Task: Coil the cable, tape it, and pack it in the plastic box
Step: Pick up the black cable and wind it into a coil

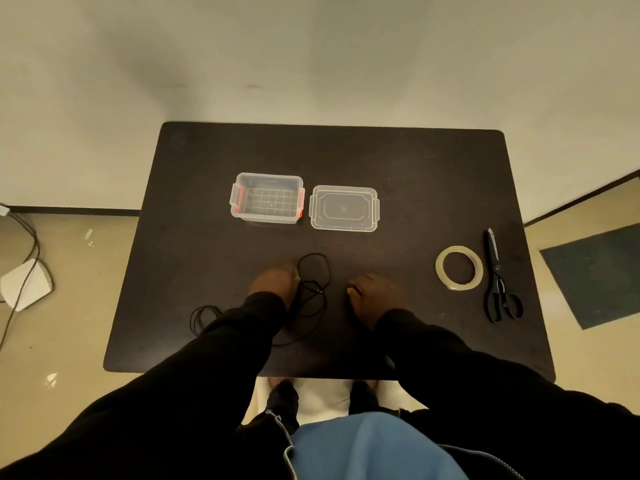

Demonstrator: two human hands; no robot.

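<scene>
A thin black cable (313, 268) lies in loose loops on the dark table (398, 161), with more of it trailing left near the front edge. My left hand (275, 280) is closed on the cable at the loops' left side. My right hand (375, 292) rests on the table to the right of the cable, fingers curled, holding nothing that I can see. The clear plastic box (266, 198) with orange latches stands open farther back, its clear lid (344, 208) lying flat beside it on the right. A roll of clear tape (459, 267) lies at the right.
Black scissors (500, 278) lie right of the tape roll, near the table's right edge. On the floor to the left are a white device (26, 284) and its cords. A dark mat (599, 271) lies on the floor at the right.
</scene>
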